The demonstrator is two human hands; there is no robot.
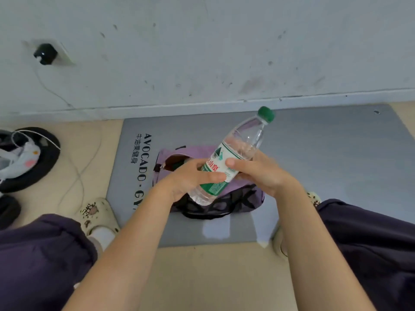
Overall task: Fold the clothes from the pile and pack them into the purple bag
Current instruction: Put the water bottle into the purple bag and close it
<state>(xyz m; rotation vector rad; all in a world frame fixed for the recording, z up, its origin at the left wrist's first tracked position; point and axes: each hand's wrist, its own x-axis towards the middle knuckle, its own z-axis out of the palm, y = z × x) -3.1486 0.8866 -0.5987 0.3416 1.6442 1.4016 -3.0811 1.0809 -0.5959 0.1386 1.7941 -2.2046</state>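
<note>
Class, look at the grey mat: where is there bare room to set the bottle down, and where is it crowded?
Bare mat lies right of the purple bag, up to the wall, and in a strip between bag and near edge. The middle is crowded: both hands hold the bottle over the bag.

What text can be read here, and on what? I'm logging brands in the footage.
"AVOCADO · GY", cut off by the left hand's arm: grey mat.
Chinese line beside it, blurred: same mat.
Red Chinese characters, partly hidden by the fingers: water bottle label.
Label's small print: unreadable.
</note>
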